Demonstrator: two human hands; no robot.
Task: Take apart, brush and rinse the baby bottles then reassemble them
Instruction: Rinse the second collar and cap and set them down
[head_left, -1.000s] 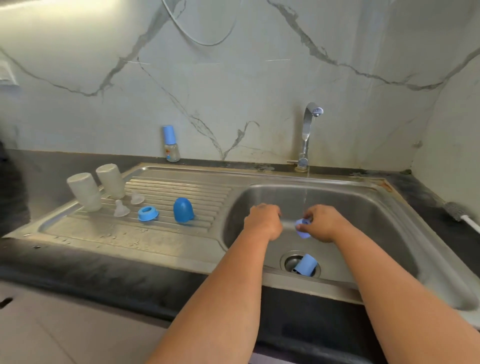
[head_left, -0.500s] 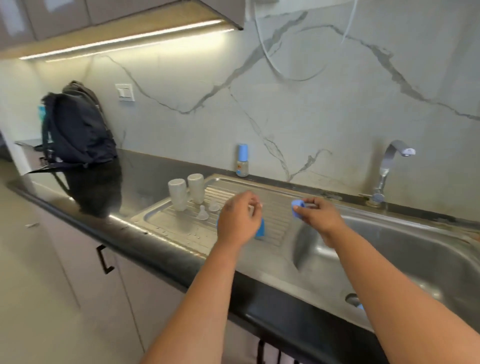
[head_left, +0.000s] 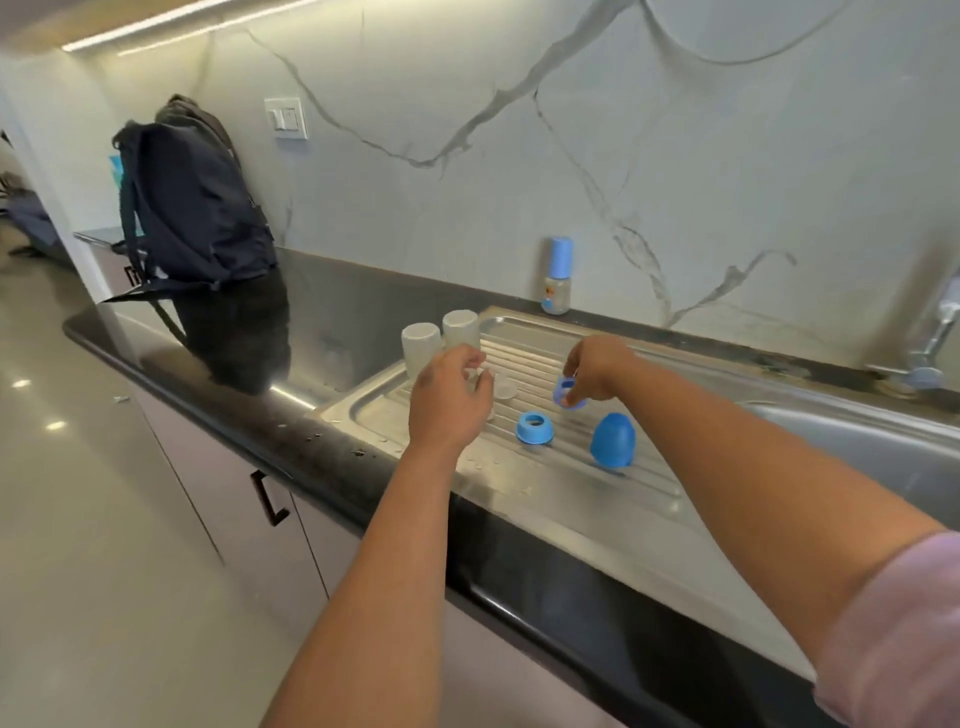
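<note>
Lowering the blue ring (head_left: 568, 393), pinched in my right hand (head_left: 597, 370), flat onto the drainboard (head_left: 524, 470) at frame centre, clear of its twin (head_left: 534, 428); my left hand (head_left: 448, 402) hovers loosely curled, seemingly empty.

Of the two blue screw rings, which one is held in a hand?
The blue ring in the right hand, pinched above the drainboard. The other ring lies free, beside the blue cap.

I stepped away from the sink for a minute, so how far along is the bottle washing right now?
Done, it seems: two bottle bodies stand upside down on the drainboard, with a blue ring and blue cap beside them. In hand: the right hand holds a second blue ring above the board; the left hand hovers by the bodies. Left: reassembly.
</note>
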